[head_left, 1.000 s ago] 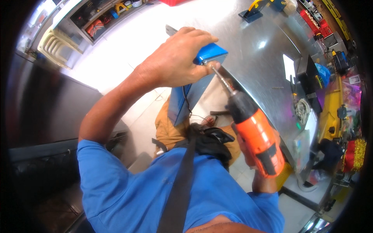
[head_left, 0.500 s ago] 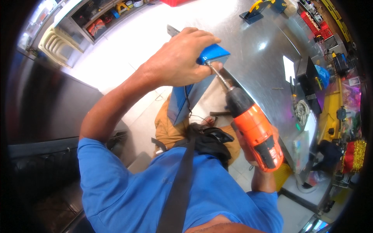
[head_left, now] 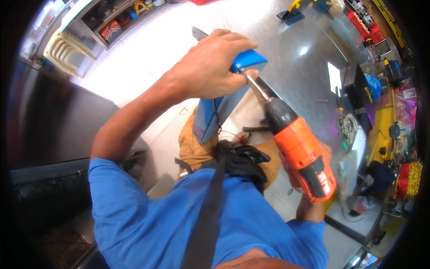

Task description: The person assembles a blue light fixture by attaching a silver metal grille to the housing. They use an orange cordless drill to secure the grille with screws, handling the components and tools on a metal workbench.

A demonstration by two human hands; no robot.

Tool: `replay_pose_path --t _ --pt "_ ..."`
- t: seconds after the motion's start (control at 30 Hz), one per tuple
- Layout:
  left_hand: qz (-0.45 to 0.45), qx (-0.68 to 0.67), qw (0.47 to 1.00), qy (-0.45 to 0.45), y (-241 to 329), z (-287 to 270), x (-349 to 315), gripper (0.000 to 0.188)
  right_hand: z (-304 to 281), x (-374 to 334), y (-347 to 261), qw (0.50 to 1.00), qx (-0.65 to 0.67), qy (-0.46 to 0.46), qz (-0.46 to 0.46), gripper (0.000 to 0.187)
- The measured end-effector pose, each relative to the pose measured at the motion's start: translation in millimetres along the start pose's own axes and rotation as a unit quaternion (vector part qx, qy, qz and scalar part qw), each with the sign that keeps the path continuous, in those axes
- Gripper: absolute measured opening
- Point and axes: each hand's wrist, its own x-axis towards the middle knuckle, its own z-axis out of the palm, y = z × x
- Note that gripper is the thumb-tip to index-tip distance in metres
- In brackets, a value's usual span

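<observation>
My right hand (head_left: 293, 172) grips an orange and black power drill (head_left: 298, 141), most of its handle hidden below the body. From the chuck a long metal bit (head_left: 260, 85) reaches up and left to the end of a blue box-shaped metal piece (head_left: 251, 59). My left hand (head_left: 208, 67) is wrapped over that piece, its thumb close beside the bit's tip. Whether a screw sits at the tip is too small to tell. Below the hand, the blue piece's long ribbed side (head_left: 206, 119) slants down toward my lap, and a thin dark cord hangs along it.
A shiny metal table (head_left: 300, 67) lies to the right, its edge close to the drill. On it are a black box (head_left: 354, 85), a coiled rope (head_left: 348, 127) and a blue stand (head_left: 291, 17). Stacked cream chairs (head_left: 69, 53) and a shelf (head_left: 103, 24) stand at far left.
The drill's rear end has swung right and slightly down with my right hand. My left hand and the blue piece have shifted only slightly right and up.
</observation>
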Motion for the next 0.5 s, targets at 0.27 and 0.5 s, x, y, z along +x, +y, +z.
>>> replay_pose_path --t 0.27,0.5 --pt "-0.002 0.000 1.000 0.012 7 5 3 0.056 -12 5 -13 0.996 -0.040 -0.055 0.053 0.016" --pt "0.004 0.018 1.000 0.019 8 7 3 0.056 -9 -2 0 0.999 -0.009 -0.032 0.020 0.029"
